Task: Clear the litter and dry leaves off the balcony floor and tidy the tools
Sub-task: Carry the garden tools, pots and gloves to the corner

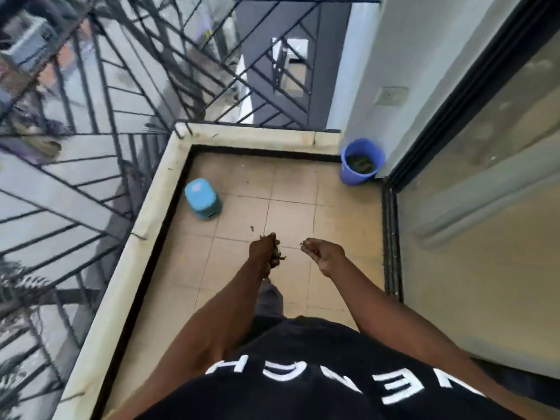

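The left hand (265, 251) grasped a clump of dry leaves (277, 255); the right hand (324, 253) seemingly pinched a scrap. Next, both loads needed carrying to the blue plastic bucket (362, 162) in the corner.

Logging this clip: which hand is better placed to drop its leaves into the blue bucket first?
Probably the right hand: it pinches a small scrap and is on the side of the blue bucket, by the far wall. The left hand grips a clump of leaves, farther over.

floor (291, 183): beige tiles; blue bucket (362, 162) far corner; light-blue stool (202, 199) left; leaf scraps (252, 228)
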`<act>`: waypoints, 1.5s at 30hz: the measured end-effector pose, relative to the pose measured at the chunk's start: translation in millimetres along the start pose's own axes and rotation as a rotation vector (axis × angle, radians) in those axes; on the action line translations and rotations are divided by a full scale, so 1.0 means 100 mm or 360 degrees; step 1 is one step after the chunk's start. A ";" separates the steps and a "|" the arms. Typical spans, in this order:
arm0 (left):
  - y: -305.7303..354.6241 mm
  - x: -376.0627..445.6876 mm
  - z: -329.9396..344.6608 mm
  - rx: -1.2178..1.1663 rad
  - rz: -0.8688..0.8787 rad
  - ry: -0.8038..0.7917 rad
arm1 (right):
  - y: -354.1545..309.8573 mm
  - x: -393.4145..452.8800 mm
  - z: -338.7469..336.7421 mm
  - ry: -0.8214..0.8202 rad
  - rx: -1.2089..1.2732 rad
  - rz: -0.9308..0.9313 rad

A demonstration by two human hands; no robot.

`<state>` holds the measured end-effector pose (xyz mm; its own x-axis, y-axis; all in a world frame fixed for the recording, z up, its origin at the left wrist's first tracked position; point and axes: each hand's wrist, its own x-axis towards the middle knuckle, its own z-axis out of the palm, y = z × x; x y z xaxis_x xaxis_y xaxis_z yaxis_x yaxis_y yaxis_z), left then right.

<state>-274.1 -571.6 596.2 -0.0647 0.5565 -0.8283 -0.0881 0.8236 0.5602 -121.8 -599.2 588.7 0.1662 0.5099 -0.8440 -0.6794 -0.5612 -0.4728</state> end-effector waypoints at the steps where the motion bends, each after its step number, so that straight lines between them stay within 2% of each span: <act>1: 0.12 0.10 0.12 0.0045 -0.0011 -0.0014 | -0.12 0.11 0.01 0.0019 0.0028 0.0002; 15: 2.40 1.93 2.08 0.0377 -0.0042 -0.0255 | -2.60 1.88 0.60 0.0336 0.0458 -0.0149; 20: 2.87 2.33 2.98 0.0466 -0.0047 -0.0308 | -3.44 2.41 0.49 0.0423 0.0563 -0.0155; 28: 3.01 3.35 4.44 0.0524 -0.0077 -0.0136 | -4.41 4.00 -0.11 0.0448 0.0349 0.0045; 32: 2.95 3.95 5.11 0.0489 -0.0119 -0.0023 | -4.75 4.85 -0.38 0.0562 0.0292 0.0085; 36: 2.95 4.50 5.63 0.0338 -0.0236 -0.0106 | -5.04 5.48 -0.56 0.0553 0.0160 0.0162; 39: 2.92 4.86 5.83 0.0133 -0.0322 -0.0107 | -5.19 5.88 -0.69 0.0483 0.0126 0.0238; 45: 2.86 4.91 5.70 0.0236 -0.0344 0.0005 | -5.19 5.90 -0.74 0.0509 -0.0025 0.0169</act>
<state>235.4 -0.7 347.5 -0.0634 0.3658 -0.9285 0.0463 0.9305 0.3634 381.7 -56.0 317.4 0.3127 0.2189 -0.9243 -0.6944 -0.6112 -0.3797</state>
